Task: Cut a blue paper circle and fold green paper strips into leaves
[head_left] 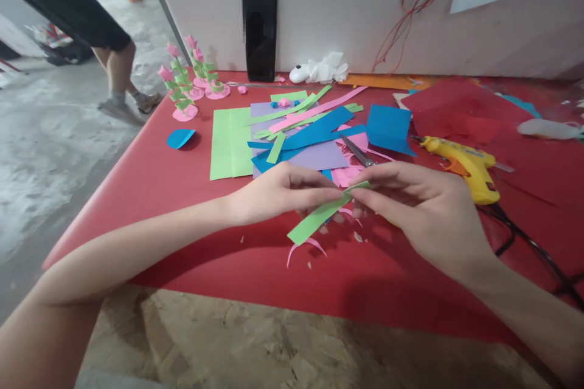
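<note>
Over the near part of the red table, my left hand [292, 191] pinches a light green paper strip [314, 219] between thumb and fingers. My right hand [420, 206] grips the same strip at its upper end, its fingertips almost meeting those of the left. The strip's loose end slants down toward me. Just beyond the hands lie scissors [358, 151], partly covered, among pink paper scraps [344, 176]. Blue paper pieces [314, 129], green strips [310, 100] and a purple sheet [328, 158] are heaped there too.
A yellow glue gun [469, 164] with a black cord lies at the right. Pink paper flowers [185, 112] with green stems stand at the back left, near a blue paper circle [180, 138]. A black phone [260, 33] leans on the wall. A person [82, 18] is at the left.
</note>
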A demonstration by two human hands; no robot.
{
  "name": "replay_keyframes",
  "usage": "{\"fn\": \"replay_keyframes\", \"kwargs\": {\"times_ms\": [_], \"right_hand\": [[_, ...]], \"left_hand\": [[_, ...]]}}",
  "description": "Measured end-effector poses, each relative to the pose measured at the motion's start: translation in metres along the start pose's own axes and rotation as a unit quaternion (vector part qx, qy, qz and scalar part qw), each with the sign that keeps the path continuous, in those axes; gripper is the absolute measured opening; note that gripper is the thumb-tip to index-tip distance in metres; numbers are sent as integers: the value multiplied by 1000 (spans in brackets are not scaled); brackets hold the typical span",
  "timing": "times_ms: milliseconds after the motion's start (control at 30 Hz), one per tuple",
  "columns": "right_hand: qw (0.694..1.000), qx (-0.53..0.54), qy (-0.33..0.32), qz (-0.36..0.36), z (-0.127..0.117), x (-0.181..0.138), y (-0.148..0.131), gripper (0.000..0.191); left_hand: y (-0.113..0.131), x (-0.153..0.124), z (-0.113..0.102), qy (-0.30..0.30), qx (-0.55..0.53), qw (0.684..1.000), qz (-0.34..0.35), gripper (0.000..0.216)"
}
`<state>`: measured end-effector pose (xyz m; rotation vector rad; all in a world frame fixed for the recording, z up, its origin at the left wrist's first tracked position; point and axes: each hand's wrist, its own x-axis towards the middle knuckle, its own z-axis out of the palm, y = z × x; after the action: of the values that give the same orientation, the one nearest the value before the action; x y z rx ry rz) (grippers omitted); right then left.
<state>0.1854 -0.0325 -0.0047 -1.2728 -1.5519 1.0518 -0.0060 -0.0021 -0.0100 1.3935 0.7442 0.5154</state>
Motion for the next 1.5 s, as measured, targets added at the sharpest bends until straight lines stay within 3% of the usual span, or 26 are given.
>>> {"fn": "replay_keyframes", "kwargs": {"times_ms": [167,333,433,700,900,967,1067,1133,1200,1333,1433,1500], "right_hand": [[998,-43,33,-38,4,6,-5,7],[998,-5,53,-30,4,11,-2,10],[999,42,27,-18,3,12,3,11],[983,155,-72,71,3,12,6,11],[964,224,-86,116,7,13,-2,6],[969,205,-84,111,6,12,-1,9],[988,120,-56,77,4,10,3,38],[994,82,-36,64,3,10,6,43],[994,81,-39,70,3,11,7,21],[984,100,-102,104,7,13,9,23],[984,115,-93,103,12,16,18,24],[984,129,-79,96,15,18,28,25]], "left_hand": [[0,-1,0,41,27,998,38,13],[1,-1,1,119,53,990,46,18],[1,0,1,166,43,983,59,18],[-2,-2,4,144,54,986,66,23],[0,-4,7,174,77,977,98,18],[2,-4,8,157,60,981,100,16],[1,-5,8,121,15,990,77,17],[0,-4,7,124,17,990,67,20],[-2,-4,7,139,35,987,71,25],[-5,-1,6,117,78,989,48,31],[-8,2,2,103,209,970,75,40],[-9,6,-7,136,258,950,114,50]]}}
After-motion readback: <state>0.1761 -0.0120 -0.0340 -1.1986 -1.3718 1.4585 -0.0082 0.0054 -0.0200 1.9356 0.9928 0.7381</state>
